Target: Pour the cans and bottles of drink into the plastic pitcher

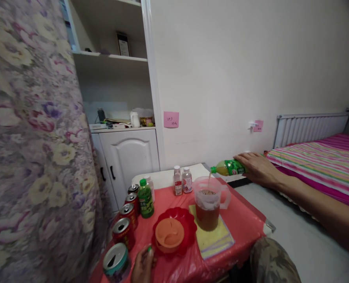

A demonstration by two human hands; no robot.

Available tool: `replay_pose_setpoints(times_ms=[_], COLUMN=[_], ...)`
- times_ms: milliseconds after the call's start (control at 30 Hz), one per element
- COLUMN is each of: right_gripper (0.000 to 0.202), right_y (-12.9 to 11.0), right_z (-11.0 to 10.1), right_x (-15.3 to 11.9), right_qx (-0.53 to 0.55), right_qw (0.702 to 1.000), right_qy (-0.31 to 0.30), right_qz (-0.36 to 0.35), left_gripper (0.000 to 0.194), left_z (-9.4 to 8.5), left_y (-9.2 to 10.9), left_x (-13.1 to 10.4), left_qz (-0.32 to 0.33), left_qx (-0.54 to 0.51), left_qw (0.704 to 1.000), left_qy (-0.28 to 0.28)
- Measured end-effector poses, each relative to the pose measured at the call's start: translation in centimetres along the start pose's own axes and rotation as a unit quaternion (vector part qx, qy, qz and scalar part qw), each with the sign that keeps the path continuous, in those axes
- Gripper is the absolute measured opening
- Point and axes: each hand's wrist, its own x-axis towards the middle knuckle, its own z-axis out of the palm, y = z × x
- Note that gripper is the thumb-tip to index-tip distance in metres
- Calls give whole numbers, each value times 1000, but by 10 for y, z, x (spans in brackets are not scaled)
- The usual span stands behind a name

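My right hand is wrapped round a green-labelled bottle, tipped on its side. A thin stream falls from its mouth into a clear plastic pitcher, which holds brown liquid and stands on a folded yellow cloth. My left hand, low at the front edge of the table, pinches a small green cap. Just right of that hand, an orange divided bowl sits in a red scalloped plate. An upright green bottle with its cap on stands behind the plate.
Several open cans line the left side of the red-covered table. Small clear bottles stand at the back. A floral curtain hangs at the left, and a bed is at the right.
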Motion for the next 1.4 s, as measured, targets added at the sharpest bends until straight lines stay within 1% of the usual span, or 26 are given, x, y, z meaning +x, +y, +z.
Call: replay_pose_setpoints(times_ms=[100, 233, 400, 500, 633, 767, 933, 1200, 1400], right_gripper=[54, 56, 54, 54, 55, 54, 54, 57, 56], right_y=[1, 0, -1, 0, 0, -2, -5, -4, -4], right_z=[0, -2, -6, -9, -12, -15, -18, -16, -14], right_x=[2, 4, 5, 6, 7, 10, 14, 18, 22], right_qx=[-4, -1, -1, 5, 10, 13, 12, 3, -8], right_qw=[1000, 1000, 1000, 1000, 1000, 1000, 1000, 999, 998], right_qy=[-1, -6, -4, -4, -3, -6, -15, -9, 0], right_qz=[-4, -7, -9, -12, -15, -23, -20, -49, -66], left_gripper=[79, 79, 80, 78, 79, 79, 79, 75, 79], left_z=[-1, 0, 0, 1, 3, 3, 3, 4, 4], left_y=[-2, -2, -2, -3, 0, 5, 6, 7, 16], left_x=[1, 0, 1, 1, -1, -4, -5, -6, -13], left_qz=[10, 4, -1, 10, 7, -3, 5, 11, 24], left_qx=[6, 12, -10, 2, -4, -6, -7, -1, 20], left_qw=[1000, 1000, 1000, 1000, 1000, 1000, 1000, 1000, 999], left_qy=[-3, -4, -3, 0, 7, 2, 2, 1, 7])
